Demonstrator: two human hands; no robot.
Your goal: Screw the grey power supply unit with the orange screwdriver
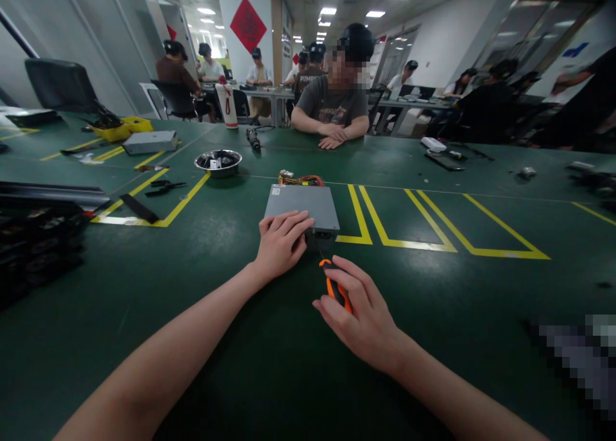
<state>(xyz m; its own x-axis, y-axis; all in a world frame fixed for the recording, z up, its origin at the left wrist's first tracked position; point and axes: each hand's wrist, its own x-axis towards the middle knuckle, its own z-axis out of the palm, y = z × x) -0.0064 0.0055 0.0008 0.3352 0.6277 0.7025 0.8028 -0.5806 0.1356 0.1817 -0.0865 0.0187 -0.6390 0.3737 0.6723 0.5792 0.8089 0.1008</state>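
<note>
A grey metal computer power supply [308, 203] lies on the green table in front of me, its cable bundle [301, 180] at the far side. My left hand [283, 242] grips its near left part, fingers across the top and thumb down by the front face. In my right hand [359, 306] is an orange and black screwdriver [337, 290], held between thumb and fingers. Its thin shaft points at the front face, close below the socket [322, 234]. Whether the tip touches a screw is too small to tell.
A metal bowl [218, 171] of small parts stands beyond, to the left. Another grey metal box [151, 142] lies by a yellow bin [122, 128]. Dark parts are piled at the left edge [38, 248]. Across the table sits a person [332, 104] with folded arms. Yellow tape [409, 243] marks the tabletop.
</note>
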